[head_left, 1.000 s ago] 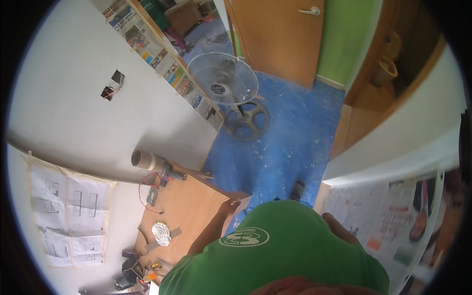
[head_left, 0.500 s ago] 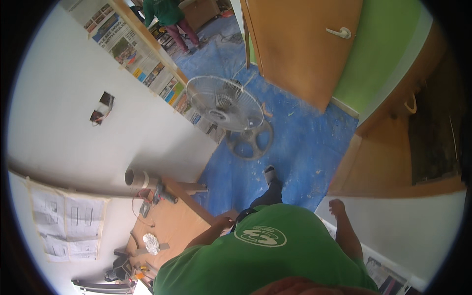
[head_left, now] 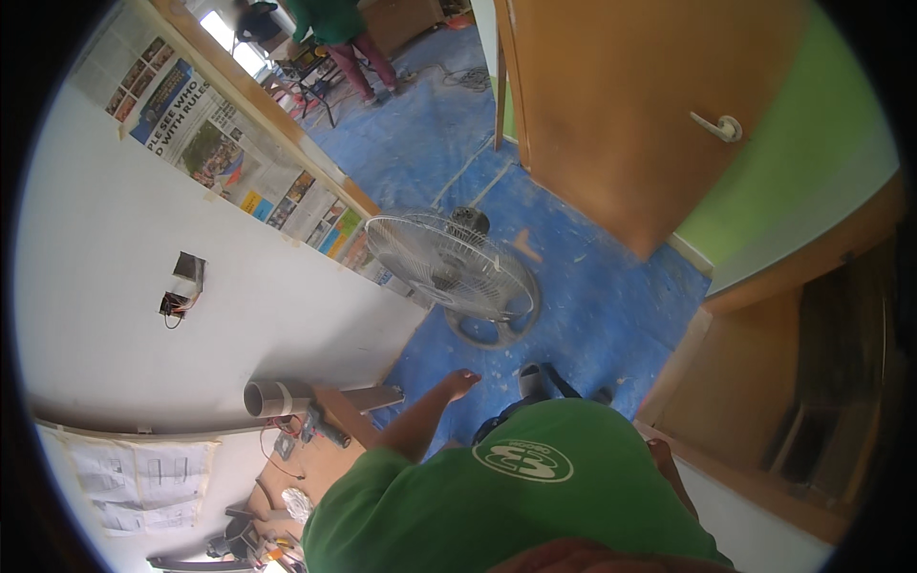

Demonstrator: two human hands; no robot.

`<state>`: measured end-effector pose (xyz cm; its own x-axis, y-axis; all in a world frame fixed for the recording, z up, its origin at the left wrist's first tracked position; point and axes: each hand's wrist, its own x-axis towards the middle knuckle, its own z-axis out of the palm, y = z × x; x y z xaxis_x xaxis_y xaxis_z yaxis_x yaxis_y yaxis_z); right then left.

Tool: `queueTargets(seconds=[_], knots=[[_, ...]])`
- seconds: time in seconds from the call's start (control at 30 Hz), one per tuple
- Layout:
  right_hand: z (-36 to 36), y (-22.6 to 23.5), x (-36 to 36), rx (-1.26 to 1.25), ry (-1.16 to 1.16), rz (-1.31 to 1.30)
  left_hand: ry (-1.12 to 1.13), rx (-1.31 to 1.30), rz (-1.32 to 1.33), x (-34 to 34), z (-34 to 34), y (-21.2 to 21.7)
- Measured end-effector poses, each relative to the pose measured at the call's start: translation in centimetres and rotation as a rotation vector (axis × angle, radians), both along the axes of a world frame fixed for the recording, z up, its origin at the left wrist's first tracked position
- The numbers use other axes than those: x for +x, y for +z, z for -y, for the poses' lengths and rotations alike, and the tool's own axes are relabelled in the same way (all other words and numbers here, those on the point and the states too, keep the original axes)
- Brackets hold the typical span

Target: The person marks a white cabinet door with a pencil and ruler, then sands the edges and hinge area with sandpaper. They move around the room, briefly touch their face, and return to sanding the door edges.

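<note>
My left hand swings out ahead of my body, its fingers loosely curled and nothing visible in them. It is nearest to the grey standing fan, whose wire cage and round base stand ahead on the blue floor covering; hand and fan are apart. My right hand hangs low by my right side, partly behind my green shirt, so its fingers are hard to read. One grey shoe shows in front of me.
A wooden door stands ajar ahead right. Left, a table carries a drill-like tool and a wide tube. Newspaper sheets cover the wall edge. Beyond the doorway, a person in green stands by a workbench.
My body has stepped forward, nearer the fan and the doorway. My left hand has swung forward from beside the table; my right hand has swung back toward my side.
</note>
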<state>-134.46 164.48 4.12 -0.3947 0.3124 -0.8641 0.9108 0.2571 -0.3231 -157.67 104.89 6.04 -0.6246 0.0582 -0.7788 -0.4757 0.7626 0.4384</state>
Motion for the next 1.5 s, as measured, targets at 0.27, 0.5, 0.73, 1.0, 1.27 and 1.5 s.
queueTargets(seconds=[0.27,0.5,0.73,1.0,1.27,1.5], knots=[[-5.7,-2.0,-19.7,0.02,0.187,-0.24,-0.131,-0.197,0.092,10.6,2.9,-5.2],[-13.0,-8.3,-31.6,-0.047,0.706,-0.348,-0.108,-0.39,-0.044,16.7,-1.0,-5.7],[-20.7,-11.4,-45.8,-0.17,0.67,-0.258,-0.074,-0.285,-0.278,18.3,-15.3,-7.0],[-18.4,-3.5,-49.2,0.063,0.568,-0.274,-0.161,-0.341,-0.078,17.7,-22.7,0.2],[-18.6,-4.6,-46.6,-0.125,0.72,-0.013,-0.003,-0.358,-0.191,15.4,-22.2,-0.3],[-21.7,-6.4,-45.2,-0.122,0.776,-0.107,-0.185,-0.335,-0.25,13.5,-22.9,-0.9]])
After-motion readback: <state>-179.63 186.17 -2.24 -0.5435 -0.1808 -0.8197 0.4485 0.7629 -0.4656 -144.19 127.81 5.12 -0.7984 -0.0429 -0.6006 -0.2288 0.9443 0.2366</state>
